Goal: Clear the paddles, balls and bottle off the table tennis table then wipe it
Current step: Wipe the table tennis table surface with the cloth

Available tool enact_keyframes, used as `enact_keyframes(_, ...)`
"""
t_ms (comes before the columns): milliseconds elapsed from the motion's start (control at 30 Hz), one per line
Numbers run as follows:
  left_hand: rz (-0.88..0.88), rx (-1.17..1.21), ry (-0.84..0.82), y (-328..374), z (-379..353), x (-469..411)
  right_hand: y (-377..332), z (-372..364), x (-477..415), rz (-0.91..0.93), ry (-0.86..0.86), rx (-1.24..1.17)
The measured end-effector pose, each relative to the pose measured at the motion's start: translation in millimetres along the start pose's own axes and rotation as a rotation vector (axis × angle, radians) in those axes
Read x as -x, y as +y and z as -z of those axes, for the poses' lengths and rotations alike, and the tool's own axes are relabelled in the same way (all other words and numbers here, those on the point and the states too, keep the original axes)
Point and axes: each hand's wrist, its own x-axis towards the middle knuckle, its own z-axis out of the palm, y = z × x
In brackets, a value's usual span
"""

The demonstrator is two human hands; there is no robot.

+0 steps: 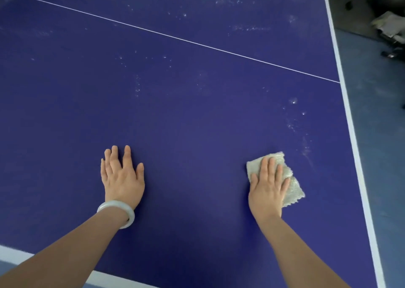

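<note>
1. No paddles, balls or bottle show on the table (197, 116), so clearing looks done.
2. My right hand (268, 189), lower right of the frame, presses the cloth (292, 184) flat with straight fingers (265, 167).
3. My left hand (122, 178), lower left of centre, lies flat and holds nothing.
4. Pale smudges (305, 147) lie above the cloth and across the upper frame, so most of the wiping seems left to do.

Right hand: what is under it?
A pale, textured wiping cloth lies flat under the right hand, pressed on the blue table tennis table. The palm covers the cloth's middle.
</note>
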Motion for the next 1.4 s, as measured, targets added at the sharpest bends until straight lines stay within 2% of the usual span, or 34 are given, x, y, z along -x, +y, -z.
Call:
enact_keyframes(67,-0.020,0.143,-0.006,15.6,5.0,0.9,-2.8,-5.6,22.6,0.220,0.009,0.070)
enact_keyframes(167,-0.229,0.182,-0.004,60.8,-1.7,14.9,19.0,-4.0,42.3,0.594,-0.062,0.084)
enact_keyframes(233,-0.314,0.184,-0.045,97.9,-15.3,28.7,53.2,4.1,30.3,0.664,-0.095,0.075)
enact_keyframes(267,-0.341,0.175,-0.066,115.3,-24.9,34.8,74.4,7.8,18.3,0.606,-0.074,0.085)
enact_keyframes(300,-0.359,0.155,-0.092,132.0,-35.6,40.0,95.7,11.3,3.5,0.471,-0.043,0.082)
enact_keyframes(400,-0.353,0.002,-0.149,174.9,-67.7,54.1,149.3,28.7,-32.0,-0.126,0.012,-0.058)
enact_keyframes(433,-0.323,-0.056,-0.146,185.1,-76.0,57.6,158.5,32.4,-35.9,-0.272,0.025,-0.102)
enact_keyframes(500,-0.265,-0.151,-0.114,197.9,-86.1,62.9,159.9,29.4,-31.6,-0.387,0.061,-0.118)
enact_keyframes(567,-0.261,-0.218,-0.077,200.9,-91.9,65.4,143.6,19.0,-12.9,-0.286,0.093,-0.068)
enact_keyframes(733,-0.283,-0.229,-0.043,199.0,-99.7,65.9,85.6,0.9,16.1,0.176,0.086,0.040)
enact_keyframes(867,-0.262,-0.221,-0.023,200.8,-101.6,66.5,101.3,11.9,-27.7,0.501,-0.005,0.083)
enact_keyframes(900,-0.259,-0.228,-0.016,201.4,-101.6,66.3,118.0,17.1,-48.1,0.473,0.000,0.102)
enact_keyframes(933,-0.251,-0.238,-0.018,202.1,-101.3,66.2,137.5,23.6,-68.7,0.339,0.019,0.099)
enact_keyframes(1033,-0.244,-0.251,-0.026,204.4,-99.5,66.2,189.5,41.8,-101.3,-0.268,0.091,-0.074)
enact_keyframes(1100,-0.251,-0.249,-0.010,204.3,-100.1,66.8,190.5,40.1,-93.8,-0.365,0.100,-0.144)
enact_keyframes(1167,-0.257,-0.242,0.012,203.9,-101.0,66.3,161.2,29.1,-70.8,-0.258,0.150,-0.063)
enact_keyframes(1267,-0.268,-0.230,0.035,203.9,-102.6,65.5,96.1,16.7,-48.3,0.048,0.106,0.038)
enact_keyframes(1400,-0.254,-0.239,0.040,203.5,-103.5,65.9,49.0,12.6,-94.5,0.460,0.009,0.051)
